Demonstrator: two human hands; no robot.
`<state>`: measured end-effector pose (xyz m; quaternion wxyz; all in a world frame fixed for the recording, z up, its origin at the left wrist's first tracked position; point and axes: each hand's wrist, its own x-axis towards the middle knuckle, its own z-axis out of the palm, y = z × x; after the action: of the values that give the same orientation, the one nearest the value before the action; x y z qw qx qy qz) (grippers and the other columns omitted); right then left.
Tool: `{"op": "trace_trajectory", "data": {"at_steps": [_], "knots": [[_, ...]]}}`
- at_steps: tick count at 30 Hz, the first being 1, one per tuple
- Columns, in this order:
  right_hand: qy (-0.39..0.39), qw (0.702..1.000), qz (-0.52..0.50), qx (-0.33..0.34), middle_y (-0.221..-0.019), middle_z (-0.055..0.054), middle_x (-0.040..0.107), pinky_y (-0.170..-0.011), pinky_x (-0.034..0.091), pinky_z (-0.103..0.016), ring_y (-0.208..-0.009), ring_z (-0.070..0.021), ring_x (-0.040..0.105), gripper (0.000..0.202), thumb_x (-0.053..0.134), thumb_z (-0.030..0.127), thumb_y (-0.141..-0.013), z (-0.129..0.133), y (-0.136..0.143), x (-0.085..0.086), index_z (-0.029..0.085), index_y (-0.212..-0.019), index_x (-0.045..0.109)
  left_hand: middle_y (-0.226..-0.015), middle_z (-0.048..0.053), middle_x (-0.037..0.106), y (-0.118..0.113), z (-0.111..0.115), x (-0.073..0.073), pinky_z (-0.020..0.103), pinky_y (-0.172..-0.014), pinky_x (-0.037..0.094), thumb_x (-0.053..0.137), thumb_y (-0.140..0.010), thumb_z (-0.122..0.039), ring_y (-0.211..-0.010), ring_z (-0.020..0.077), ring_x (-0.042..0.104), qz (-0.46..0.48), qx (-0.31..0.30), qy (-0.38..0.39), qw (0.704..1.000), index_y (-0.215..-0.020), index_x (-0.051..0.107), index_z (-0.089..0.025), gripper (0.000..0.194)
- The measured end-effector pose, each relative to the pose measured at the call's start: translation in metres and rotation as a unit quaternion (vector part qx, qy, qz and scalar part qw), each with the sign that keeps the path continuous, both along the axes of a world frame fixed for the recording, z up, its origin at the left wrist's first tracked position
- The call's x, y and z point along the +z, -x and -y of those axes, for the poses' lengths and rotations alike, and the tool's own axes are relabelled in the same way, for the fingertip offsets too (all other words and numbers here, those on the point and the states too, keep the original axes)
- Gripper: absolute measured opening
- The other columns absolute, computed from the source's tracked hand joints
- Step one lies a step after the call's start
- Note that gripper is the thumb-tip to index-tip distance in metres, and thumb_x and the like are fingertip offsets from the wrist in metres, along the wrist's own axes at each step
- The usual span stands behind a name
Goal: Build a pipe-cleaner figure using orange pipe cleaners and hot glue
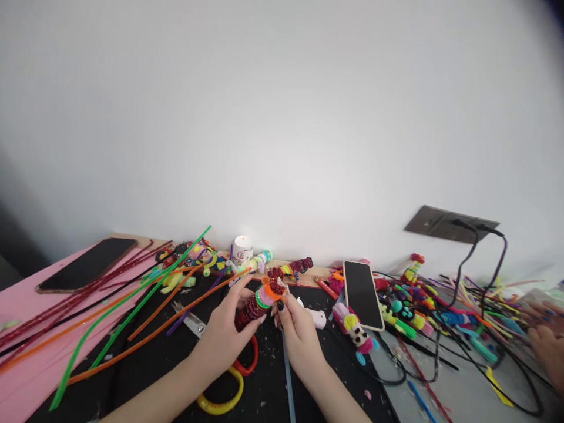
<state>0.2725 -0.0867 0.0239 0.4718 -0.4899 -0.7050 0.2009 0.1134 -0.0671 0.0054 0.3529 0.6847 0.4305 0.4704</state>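
Note:
Between my two hands is a pipe-cleaner figure (263,295), wound in dark red, with green, pink and orange bands. My left hand (227,326) wraps round its dark red lower part. At the orange and red upper end, my right hand (296,326) pinches with thumb and fingers; the exact bit between the fingertips is too small to make out. Below my left hand lie scissors (220,405) with yellow and red handles, their blades partly hidden by that hand. A glue stick (288,376), thin and translucent, lies under my right hand. A white tool (318,318) shows beside that hand.
Long green, orange and red pipe cleaners (132,329) spread across the left side. Phones lie left (88,264) and right (363,294). Finished figures (356,332) and cables (502,282) crowd the right. Another person's hand (546,329) is at the far right edge. A wall (282,147) stands behind.

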Motion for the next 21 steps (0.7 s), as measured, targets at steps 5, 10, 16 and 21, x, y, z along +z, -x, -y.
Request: {"op": "trace_trajectory", "data": {"at_steps": [5, 10, 16, 21], "knots": [[0.032, 0.999, -0.026, 0.023, -0.065, -0.001, 0.050, -0.055, 0.038, -0.027, -0.059, -0.0169, 0.047, 0.029, 0.033, 0.029, -0.097, 0.003, -0.002, -0.001, 0.019, -0.078, 0.053, -0.108, 0.005, 0.062, 0.000, 0.001, 0.002, 0.040, -0.096, 0.044, 0.060, -0.081, -0.021, -0.101, 0.0205, 0.062, 0.067, -0.030, 0.035, 0.997, -0.135, 0.031, -0.026, 0.061], [0.011, 0.996, -0.078, -0.031, -0.066, -0.001, 0.048, -0.054, 0.037, -0.027, -0.058, -0.0159, 0.046, 0.035, 0.029, 0.038, -0.098, 0.006, -0.006, 0.002, 0.019, -0.078, 0.051, -0.119, 0.010, 0.063, 0.000, -0.005, 0.008, 0.039, -0.095, 0.046, 0.060, -0.083, -0.031, -0.110, 0.0232, 0.060, 0.252, -0.129, 0.139, 0.949, -0.143, 0.019, -0.024, 0.073], [-0.008, 0.991, -0.095, -0.091, -0.068, -0.001, 0.051, -0.057, 0.037, -0.026, -0.061, -0.0161, 0.048, 0.034, 0.030, 0.039, -0.098, 0.004, -0.007, 0.001, 0.019, -0.080, 0.051, -0.110, 0.011, 0.069, 0.011, -0.015, 0.009, 0.036, -0.079, 0.052, 0.054, -0.082, -0.034, -0.093, 0.0230, 0.067, 0.344, -0.174, 0.316, 0.867, -0.147, 0.020, -0.026, 0.073], [0.001, 0.991, -0.096, -0.089, -0.068, -0.001, 0.051, -0.056, 0.038, -0.026, -0.060, -0.0157, 0.048, 0.032, 0.032, 0.039, -0.097, 0.005, -0.006, 0.001, 0.019, -0.082, 0.052, -0.100, 0.009, 0.071, 0.014, -0.014, 0.011, 0.035, -0.074, 0.052, 0.045, -0.083, -0.030, -0.081, 0.0202, 0.067, 0.362, -0.182, 0.372, 0.835, -0.145, 0.026, -0.027, 0.066]]}}
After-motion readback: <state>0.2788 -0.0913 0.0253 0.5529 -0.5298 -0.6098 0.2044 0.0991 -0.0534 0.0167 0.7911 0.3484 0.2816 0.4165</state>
